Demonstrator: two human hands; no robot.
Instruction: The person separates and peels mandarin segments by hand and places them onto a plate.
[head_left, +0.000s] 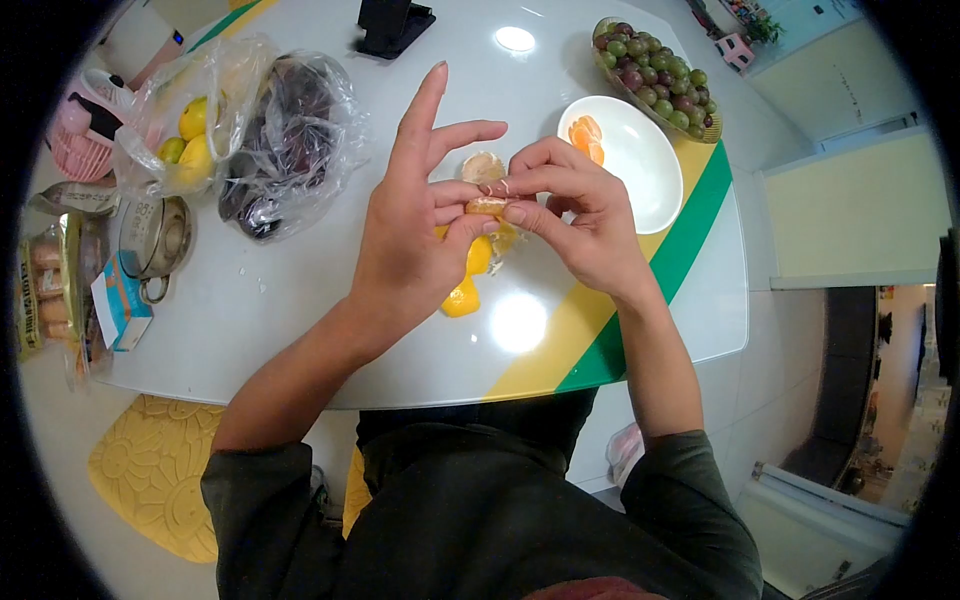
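Above the table, a mandarin segment sits between my two hands. My left hand pinches it with the thumb and lower fingers, while its index and middle fingers stick out. My right hand closes thumb and fingertips on the segment's right end, with white pith strands on a finger. Just beyond the fingers is a pale, round piece, possibly more mandarin or peel, partly hidden. Orange-yellow peel lies below the hands. Beside my right hand, a white bowl holds mandarin segments.
Grapes fill a basket at the back right. Plastic bags with yellow fruit and dark contents lie left. A black stand is at the back. A glass pot and blue box line the left edge.
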